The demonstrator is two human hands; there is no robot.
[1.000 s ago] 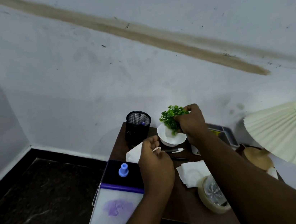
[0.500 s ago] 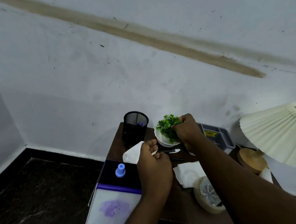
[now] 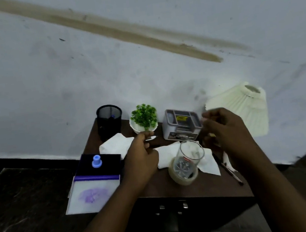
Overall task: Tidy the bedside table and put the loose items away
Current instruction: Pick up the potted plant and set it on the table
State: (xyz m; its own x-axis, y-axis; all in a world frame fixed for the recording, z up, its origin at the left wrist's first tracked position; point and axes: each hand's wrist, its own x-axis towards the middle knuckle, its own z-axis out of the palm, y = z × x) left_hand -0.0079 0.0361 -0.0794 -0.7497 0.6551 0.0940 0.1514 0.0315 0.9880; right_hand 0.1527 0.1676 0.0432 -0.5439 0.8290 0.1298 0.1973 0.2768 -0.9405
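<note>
The loose items lie on the brown table (image 3: 158, 190) around a clear glass (image 3: 191, 154), which stands upright inside a roll of tape (image 3: 183, 179). One crumpled tissue (image 3: 208, 164) spreads beneath the glass, another tissue (image 3: 116, 146) lies well to its left, and a pencil (image 3: 232, 172) lies to its right.

Left of the glass, the left hand (image 3: 142, 160) keeps a narrow grip — its fingertips pinch a small white item (image 3: 150, 138). Right of the glass the right hand (image 3: 225, 127) hovers, blurred, with its fingers curled — I cannot tell whether its grip holds anything.

Behind the glass, against the wall, stand a black mesh cup (image 3: 110, 119), a potted plant (image 3: 144, 118) and a grey organiser (image 3: 181, 125). A pleated lampshade (image 3: 245, 111) is behind the glass and to its right.
</note>
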